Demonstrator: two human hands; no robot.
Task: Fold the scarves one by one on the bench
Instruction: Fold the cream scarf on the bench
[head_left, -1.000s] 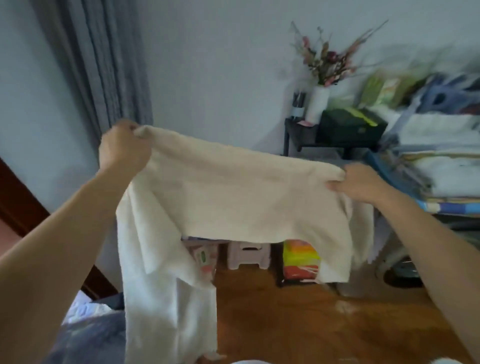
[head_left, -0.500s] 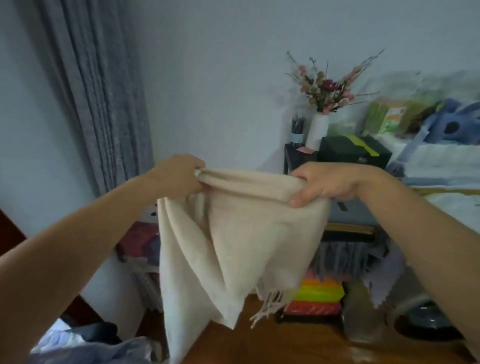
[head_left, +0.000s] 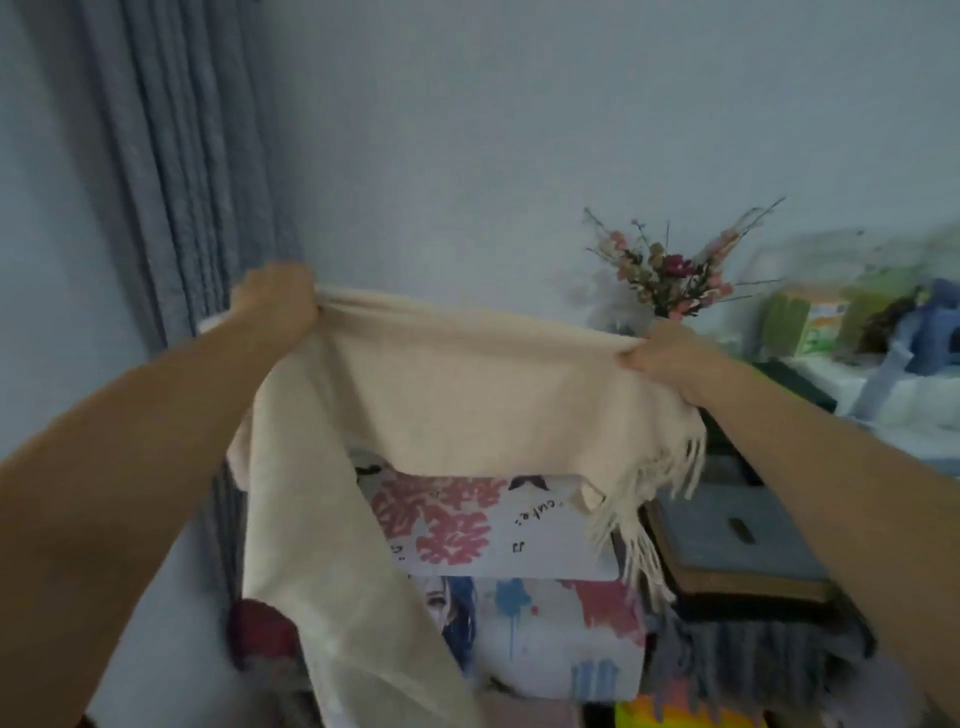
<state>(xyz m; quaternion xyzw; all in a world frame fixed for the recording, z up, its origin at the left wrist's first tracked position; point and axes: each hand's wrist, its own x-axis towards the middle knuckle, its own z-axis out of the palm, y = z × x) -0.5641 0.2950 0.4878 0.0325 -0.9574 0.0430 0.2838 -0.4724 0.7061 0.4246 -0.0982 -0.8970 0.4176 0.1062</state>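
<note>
From my head camera I see both my arms reaching out in front of me. My left hand is curled tight around one top corner of a cream scarf. My right hand pinches the top edge at the other end, with the fingers bunched on the cloth. The scarf is up in the air, stretched between my two hands like a little bridge. It sags a bit in the middle. My left hand is higher than my right hand.

Under my left hand a long part of the scarf hangs straight down and goes out of the bottom of the picture. Under my right hand the end with the fringe dangles. The strings hang loose.

Behind the scarf are stacked boxes with pink, red and blue pictures on them. To the right of them is a grey box with a slot on top. Higher up on the right is a bunch of pink and red flowers. Past the flowers is a blurry pile of green and blue things. A grey curtain hangs on the left. The wall is pale blue.
</note>
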